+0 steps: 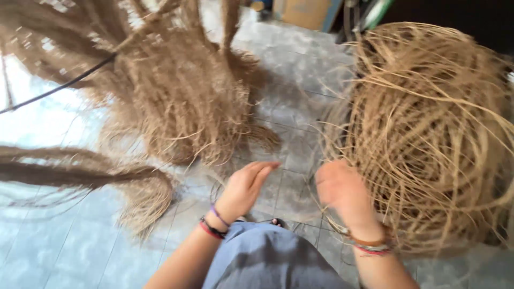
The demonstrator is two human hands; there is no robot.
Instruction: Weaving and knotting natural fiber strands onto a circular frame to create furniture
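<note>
Two hands: left hand (246,187) open, right hand (342,192) touching straw tangle (433,134).

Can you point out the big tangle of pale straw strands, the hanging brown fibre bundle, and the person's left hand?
tangle of pale straw strands (428,134), head view, on its dense middle.
hanging brown fibre bundle (182,91), head view, on its thick middle.
left hand (246,187), head view, on the back of the hand.

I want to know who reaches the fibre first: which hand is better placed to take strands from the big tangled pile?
Probably the right hand: it is at the edge of the tangled strand pile. The left hand hovers over bare floor, apart from it.
</note>
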